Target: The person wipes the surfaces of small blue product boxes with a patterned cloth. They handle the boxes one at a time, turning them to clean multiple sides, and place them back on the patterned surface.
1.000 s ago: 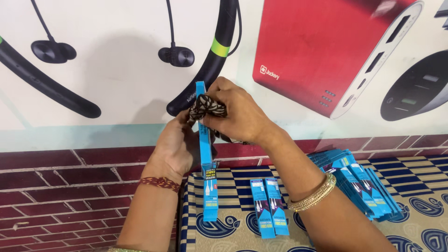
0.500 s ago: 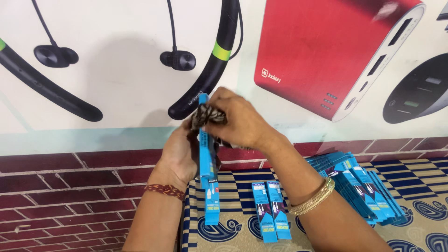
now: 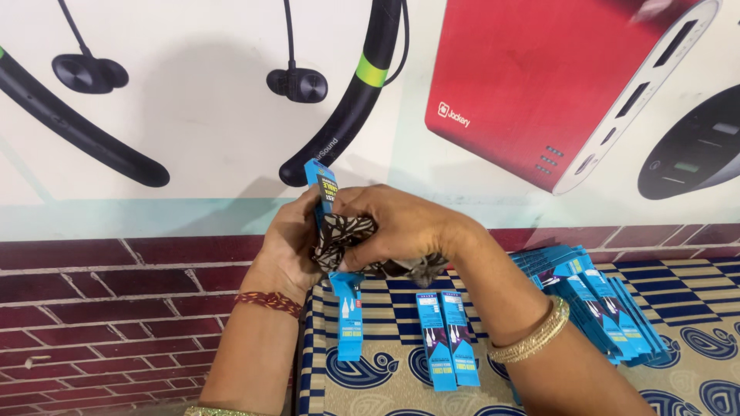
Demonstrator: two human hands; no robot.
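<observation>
Both hands are staying clamped at frame centre: the left hand (image 3: 289, 246) holding the blue packet (image 3: 339, 293), the right hand (image 3: 401, 227) still rubbing the patterned cloth (image 3: 343, 235) along it; little has shifted.

Both forearms rise from the lower edge toward mid-frame. The left hand (image 3: 289, 243) cups upward, fingers curled. The right hand (image 3: 401, 223) closes over it from the right, knuckles up.

The patterned cloth (image 3: 344, 235) has slid down the upright blue box (image 3: 333, 254), baring its top.
</observation>
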